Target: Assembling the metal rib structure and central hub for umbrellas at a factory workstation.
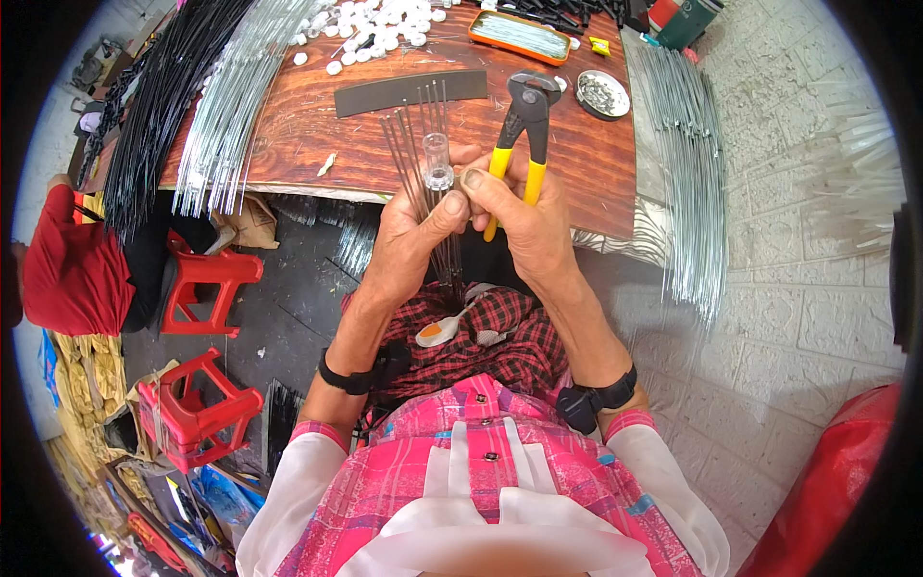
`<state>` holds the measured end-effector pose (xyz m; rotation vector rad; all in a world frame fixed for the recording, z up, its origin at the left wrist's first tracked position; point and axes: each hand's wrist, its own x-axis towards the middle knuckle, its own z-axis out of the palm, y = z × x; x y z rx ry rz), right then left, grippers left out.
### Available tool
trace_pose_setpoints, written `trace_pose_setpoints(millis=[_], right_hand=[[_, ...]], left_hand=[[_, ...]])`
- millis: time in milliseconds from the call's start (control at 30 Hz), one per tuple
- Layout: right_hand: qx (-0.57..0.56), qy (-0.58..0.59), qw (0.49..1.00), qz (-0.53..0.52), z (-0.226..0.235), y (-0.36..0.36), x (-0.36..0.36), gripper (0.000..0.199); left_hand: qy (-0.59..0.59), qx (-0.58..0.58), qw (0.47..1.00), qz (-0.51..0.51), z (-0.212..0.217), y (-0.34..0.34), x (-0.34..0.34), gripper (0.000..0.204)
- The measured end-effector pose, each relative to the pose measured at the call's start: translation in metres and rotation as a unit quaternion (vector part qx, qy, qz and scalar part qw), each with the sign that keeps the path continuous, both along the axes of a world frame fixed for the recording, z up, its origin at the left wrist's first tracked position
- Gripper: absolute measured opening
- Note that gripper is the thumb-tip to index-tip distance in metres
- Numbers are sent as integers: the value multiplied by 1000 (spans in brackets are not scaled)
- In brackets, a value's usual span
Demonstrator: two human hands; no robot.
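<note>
My left hand (pixel 406 231) is closed around several thin dark rods (pixel 400 159), which stick up past its fingers and hang down below it. A clear plastic tube-shaped piece (pixel 436 154) stands among the rods, between my two hands. My right hand (pixel 535 219) holds end-cutting pincers (pixel 526 120) with black and yellow handles, jaws pointing away from me. Its thumb and forefinger meet the left fingertips beside the base of the clear piece. What those fingertips pinch is hidden.
On the wooden table (pixel 567 183) lie a dark flat strip (pixel 413 93), white round caps (pixel 389 24), an orange tin (pixel 519 35) and a small dish (pixel 603 94). Black rods (pixel 159 115) and silver wires (pixel 226 120) overhang its left; more wires (pixel 687 183) its right. Red stools (pixel 207 288) and a person in red (pixel 72 264) are left.
</note>
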<state>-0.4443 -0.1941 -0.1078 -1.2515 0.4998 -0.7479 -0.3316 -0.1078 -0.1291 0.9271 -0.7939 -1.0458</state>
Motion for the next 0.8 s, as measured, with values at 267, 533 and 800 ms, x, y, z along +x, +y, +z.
trace_pose_setpoints(millis=[267, 533, 800], right_hand=[[-14, 6, 1000, 7, 0, -1, -4, 23], [-254, 107, 961, -36, 16, -7, -12, 20], [-40, 45, 997, 52, 11, -6, -12, 26]], left_hand=[[6, -12, 1000, 5, 0, -1, -5, 50], [-13, 0, 999, -39, -15, 4, 6, 55], [21, -10, 994, -104, -9, -3, 13, 68]])
